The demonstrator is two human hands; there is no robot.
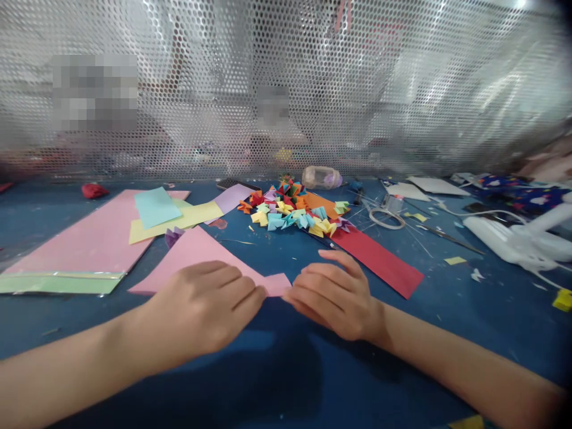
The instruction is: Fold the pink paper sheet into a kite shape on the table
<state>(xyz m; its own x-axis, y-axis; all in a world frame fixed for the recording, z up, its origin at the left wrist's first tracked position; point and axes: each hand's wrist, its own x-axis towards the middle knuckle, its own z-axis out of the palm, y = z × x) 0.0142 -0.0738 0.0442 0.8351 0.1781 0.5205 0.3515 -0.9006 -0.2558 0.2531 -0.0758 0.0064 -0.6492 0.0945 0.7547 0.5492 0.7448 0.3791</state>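
A sheet of pink paper (196, 250) is held up off the blue table between both hands. My left hand (210, 304) is closed round its near edge, the fingertips hidden behind the knuckles. My right hand (333, 295) pinches the narrow right end of the same sheet, with one finger lifted away from the others. Between the hands a short strip of the paper shows, and it looks folded. Behind the hands lies a pile of small folded paper pieces (286, 215) in several colours. A red paper strip (379, 259) lies beyond my right hand.
At the left lies a pink paper pack (84, 238), with a light blue sheet (157, 207) and a yellow sheet (196, 216) across it. A clear jar (318, 177), a tape roll (386, 218) and a white lamp-like object (504, 244) stand further back. A perforated silver sheet (286, 89) rises behind.
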